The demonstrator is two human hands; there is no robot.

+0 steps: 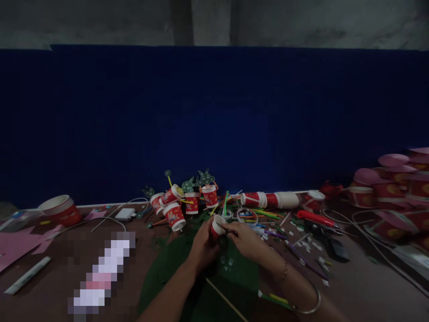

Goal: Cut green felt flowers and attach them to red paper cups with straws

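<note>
In the middle of the head view, a red paper cup [219, 224] with a white rim is tilted with its mouth up toward me. My left hand [203, 239] is wrapped round its side. At the rim on the right, my right hand [243, 237] has its fingers closed on the edge of the cup; anything small between them is hidden. Under both hands lies dark green sheet material [174, 264] with small pale marks. Just behind, decorated red cups [174, 216] with pipe-cleaner arms and green paper faces [205, 178] are grouped together.
Pipe cleaners [268, 213], white paper scraps and red-handled scissors [315, 218] lie to the right. A row of nested cups [288, 200] rests behind them. Pink-topped cups [395, 188] are piled far right. Stacked cups [62, 210] and pink paper [20, 246] are left. A thin stick [226, 298] lies in front.
</note>
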